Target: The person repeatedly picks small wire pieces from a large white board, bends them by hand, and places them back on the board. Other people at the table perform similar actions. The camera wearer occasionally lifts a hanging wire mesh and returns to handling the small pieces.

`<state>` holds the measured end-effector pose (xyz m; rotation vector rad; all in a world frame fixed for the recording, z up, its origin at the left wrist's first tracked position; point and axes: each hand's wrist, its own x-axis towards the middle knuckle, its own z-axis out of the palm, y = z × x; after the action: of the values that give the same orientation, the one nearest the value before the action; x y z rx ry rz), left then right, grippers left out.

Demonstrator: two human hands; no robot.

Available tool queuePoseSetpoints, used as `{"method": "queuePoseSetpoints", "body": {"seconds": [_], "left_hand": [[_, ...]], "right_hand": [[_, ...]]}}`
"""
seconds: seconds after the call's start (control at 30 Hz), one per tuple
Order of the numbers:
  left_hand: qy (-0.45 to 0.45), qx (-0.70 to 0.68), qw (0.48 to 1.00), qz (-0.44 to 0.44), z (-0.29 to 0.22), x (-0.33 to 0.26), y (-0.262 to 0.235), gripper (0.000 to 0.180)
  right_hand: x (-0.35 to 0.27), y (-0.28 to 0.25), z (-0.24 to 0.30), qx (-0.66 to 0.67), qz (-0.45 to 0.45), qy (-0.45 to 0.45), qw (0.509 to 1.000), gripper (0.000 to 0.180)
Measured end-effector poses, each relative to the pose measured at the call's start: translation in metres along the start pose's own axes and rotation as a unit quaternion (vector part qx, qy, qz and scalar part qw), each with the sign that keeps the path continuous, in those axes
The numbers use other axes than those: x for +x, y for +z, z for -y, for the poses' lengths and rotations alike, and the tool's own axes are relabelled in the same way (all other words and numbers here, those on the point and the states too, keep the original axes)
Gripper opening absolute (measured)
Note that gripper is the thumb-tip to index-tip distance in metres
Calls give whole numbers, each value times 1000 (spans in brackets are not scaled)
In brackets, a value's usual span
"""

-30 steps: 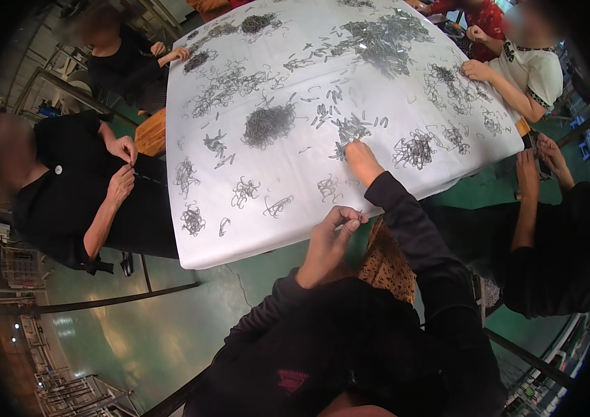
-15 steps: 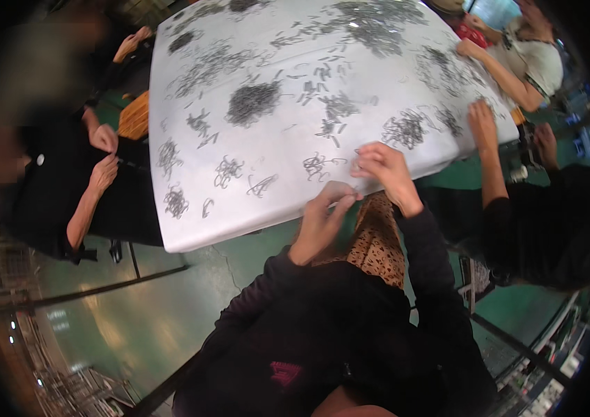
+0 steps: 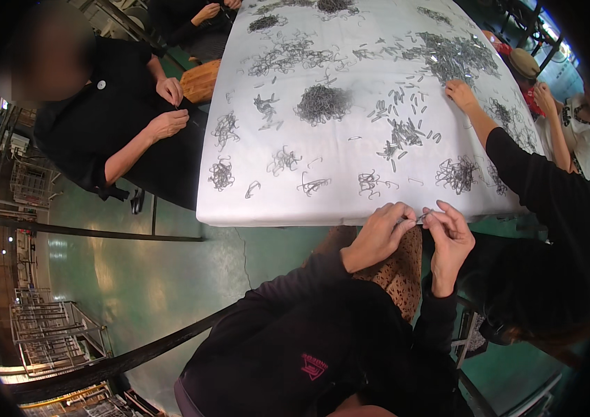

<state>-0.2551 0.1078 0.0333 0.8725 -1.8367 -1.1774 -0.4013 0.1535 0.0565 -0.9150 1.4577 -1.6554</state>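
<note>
My left hand (image 3: 379, 234) and my right hand (image 3: 450, 236) meet just below the near edge of a white-covered table (image 3: 267, 208). Both pinch a small grey metal piece (image 3: 422, 218) between their fingertips. On the cloth just above my hands lie small tangles of thin metal wire clips (image 3: 369, 182). A dense dark pile of clips (image 3: 321, 104) sits at the table's middle, and loose straight metal pieces (image 3: 403, 126) are scattered to its right.
A person in black (image 3: 111, 118) sits at the table's left side, hands together. Another person's arm (image 3: 496, 139) reaches onto the table from the right. More people work at the far corners. A green floor (image 3: 135, 278) and metal racks (image 3: 52, 333) lie lower left.
My right hand came back from the table to meet my left hand at the near edge. The view shifted, so the table now sits higher and further right.
</note>
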Motion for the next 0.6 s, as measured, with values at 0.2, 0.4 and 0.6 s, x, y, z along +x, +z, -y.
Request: {"method": "queuePoseSetpoints", "body": {"seconds": [0.2, 0.4, 0.6], "left_hand": [[56, 54, 992, -95, 27, 12, -23, 28], [-79, 401, 901, -144, 120, 113, -160, 19], [-122, 561, 815, -74, 172, 151, -171, 18]], "right_hand": [[-2, 5, -3, 22, -15, 17, 1000, 15], [-2, 3, 3, 12, -8, 27, 1000, 14], [-1, -2, 4, 2, -22, 19, 1000, 14]]}}
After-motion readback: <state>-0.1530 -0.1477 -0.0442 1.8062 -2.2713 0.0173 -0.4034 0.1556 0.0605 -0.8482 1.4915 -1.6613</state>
